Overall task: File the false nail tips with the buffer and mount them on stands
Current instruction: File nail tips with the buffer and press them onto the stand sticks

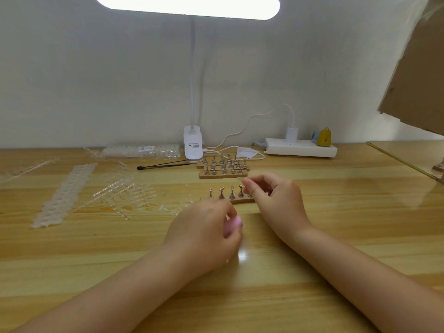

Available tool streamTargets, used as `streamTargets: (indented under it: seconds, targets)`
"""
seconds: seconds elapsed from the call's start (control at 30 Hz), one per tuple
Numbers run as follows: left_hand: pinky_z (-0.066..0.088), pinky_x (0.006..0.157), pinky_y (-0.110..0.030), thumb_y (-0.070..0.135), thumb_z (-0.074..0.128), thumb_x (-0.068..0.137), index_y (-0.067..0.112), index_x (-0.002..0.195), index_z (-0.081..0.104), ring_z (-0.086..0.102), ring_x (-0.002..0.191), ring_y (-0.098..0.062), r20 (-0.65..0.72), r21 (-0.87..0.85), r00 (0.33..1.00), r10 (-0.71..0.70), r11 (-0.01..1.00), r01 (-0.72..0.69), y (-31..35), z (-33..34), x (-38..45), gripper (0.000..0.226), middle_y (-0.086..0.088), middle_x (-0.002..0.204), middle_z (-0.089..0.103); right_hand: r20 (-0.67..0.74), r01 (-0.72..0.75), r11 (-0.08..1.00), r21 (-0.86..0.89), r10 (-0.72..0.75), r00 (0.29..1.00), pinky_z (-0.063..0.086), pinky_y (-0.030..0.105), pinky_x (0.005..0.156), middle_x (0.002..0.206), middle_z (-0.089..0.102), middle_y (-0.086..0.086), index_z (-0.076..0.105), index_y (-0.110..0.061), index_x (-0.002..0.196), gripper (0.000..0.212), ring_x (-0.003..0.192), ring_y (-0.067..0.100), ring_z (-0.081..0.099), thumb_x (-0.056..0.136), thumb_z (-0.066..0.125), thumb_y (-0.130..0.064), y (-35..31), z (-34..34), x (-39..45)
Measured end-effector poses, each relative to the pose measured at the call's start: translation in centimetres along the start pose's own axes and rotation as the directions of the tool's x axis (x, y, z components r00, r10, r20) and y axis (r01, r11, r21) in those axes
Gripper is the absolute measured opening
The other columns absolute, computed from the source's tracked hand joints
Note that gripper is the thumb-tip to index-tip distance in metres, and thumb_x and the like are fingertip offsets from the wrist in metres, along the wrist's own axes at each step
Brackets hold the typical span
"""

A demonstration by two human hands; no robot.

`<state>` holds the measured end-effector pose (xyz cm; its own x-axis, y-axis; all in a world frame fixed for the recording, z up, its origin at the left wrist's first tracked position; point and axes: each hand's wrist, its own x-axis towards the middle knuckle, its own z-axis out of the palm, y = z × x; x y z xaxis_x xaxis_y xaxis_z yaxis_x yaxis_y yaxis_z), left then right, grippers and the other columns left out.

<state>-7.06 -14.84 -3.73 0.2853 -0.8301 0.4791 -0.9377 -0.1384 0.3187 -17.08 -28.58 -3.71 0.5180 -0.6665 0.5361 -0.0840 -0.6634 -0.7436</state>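
Wooden desk (312, 236), both hands curled.

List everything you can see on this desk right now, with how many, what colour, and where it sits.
desk: one, light wood, fills the lower view
lamp: one, white, clipped at the back centre
power strip: one, white, back right, charger plugged in
yellow charm: one, on the power strip
near stand strip: one, wooden base with metal pegs, centre
far stand strips: several, behind it
nail tips: many, clear, scattered left
packet: one, clear, back left
cardboard: brown, upper right
buffer: one, pink, in the left hand
left hand: grips the buffer
right hand: pinches something small over the near stand strip
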Motion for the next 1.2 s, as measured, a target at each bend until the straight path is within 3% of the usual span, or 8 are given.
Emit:
streamTargets:
  seconds: [0.1,0.17,0.3,0.4,0.53,0.83,1.0,1.2]
  targets:
    - [0.038,0.058,-0.016,0.039,0.055,0.093,0.032,0.093,0.06,0.052,0.066,-0.002,-0.092,-0.276,0.981,-0.171,0.951,0.14,-1.0,-0.1,0.8,0.009,0.013,0.079,0.057,0.018,-0.02,0.998,0.054,0.019,1.0,0.054,0.029,0.072,0.074,0.072,-0.006,0.074,-0.02,0.088,0.004,0.072,0.005,0.067,0.087,0.07,-0.02,0.0,0.1,-0.1]
    - [0.042,0.061,-0.014,0.034,0.059,0.092,0.032,0.098,0.063,0.055,0.065,0.0,-0.054,-0.516,0.956,-0.289,0.828,0.221,-1.7,-0.1,1.2,0.008,0.01,0.077,0.062,0.033,0.0,0.999,0.045,-0.002,0.999,0.055,0.03,0.072,0.077,0.072,-0.006,0.074,-0.019,0.091,0.005,0.073,0.005,0.067,0.087,0.07,-0.019,-0.1,0.3,-0.4]
    - [0.047,0.067,-0.013,0.027,0.058,0.093,0.032,0.102,0.067,0.059,0.07,0.0,0.041,-0.723,0.964,-0.263,0.658,0.21,-2.1,0.0,1.3,0.013,0.009,0.072,0.065,0.08,0.028,0.998,0.061,-0.033,0.996,0.056,0.034,0.073,0.079,0.073,-0.004,0.075,-0.014,0.094,0.009,0.074,0.01,0.068,0.085,0.072,-0.015,-0.5,0.5,-0.9]
    - [0.051,0.073,-0.019,0.028,0.056,0.094,0.03,0.087,0.069,0.06,0.074,-0.007,0.024,-0.746,0.981,-0.194,0.649,0.147,-2.1,0.1,1.2,0.015,0.004,0.072,0.062,0.114,0.045,0.995,0.092,-0.056,0.992,0.056,0.037,0.071,0.077,0.073,-0.001,0.075,-0.012,0.092,0.008,0.071,0.013,0.068,0.084,0.073,-0.011,-0.8,0.8,-1.1]
    - [0.055,0.084,-0.025,0.027,0.058,0.092,0.033,0.103,0.068,0.067,0.088,-0.011,0.044,-0.762,0.976,-0.215,0.624,0.172,-2.1,0.5,1.1,0.015,0.002,0.09,0.072,0.139,0.015,0.989,0.145,-0.036,0.99,0.057,0.028,0.061,0.075,0.073,-0.003,0.075,-0.016,0.089,0.01,0.067,0.01,0.068,0.084,0.072,-0.008,-0.9,0.9,-1.2]
    - [0.05,0.074,-0.013,0.017,0.059,0.093,0.029,0.105,0.064,0.067,0.087,-0.001,0.018,-0.747,0.985,-0.169,0.652,0.125,-1.9,0.5,0.9,0.018,0.013,0.092,0.071,0.227,-0.215,0.893,0.395,0.132,0.965,0.056,0.025,0.057,0.077,0.074,0.007,0.074,-0.011,0.092,0.01,0.071,0.015,0.071,0.085,0.07,-0.006,-1.2,1.0,-0.9]
    - [0.048,0.072,-0.01,0.014,0.059,0.093,0.024,0.104,0.065,0.067,0.084,0.0,-0.013,-0.74,0.982,-0.189,0.663,0.118,-2.0,0.5,0.9,0.016,0.014,0.089,0.071,0.282,-0.318,0.817,0.481,0.2,0.938,0.056,0.022,0.069,0.083,0.075,0.008,0.075,-0.012,0.09,0.023,0.074,0.017,0.071,0.084,0.064,0.007,-1.4,1.1,-0.8]
    - [0.048,0.08,-0.013,0.012,0.059,0.092,0.032,0.105,0.061,0.062,0.093,-0.001,-0.074,-0.609,0.989,-0.131,0.791,0.059,-1.9,0.7,0.9,0.024,0.008,0.1,0.067,0.359,-0.436,0.704,0.56,0.268,0.894,0.054,0.024,0.071,0.093,0.074,0.016,0.072,-0.001,0.1,0.019,0.086,0.023,0.07,0.085,0.068,-0.013,-1.0,0.9,-0.5]
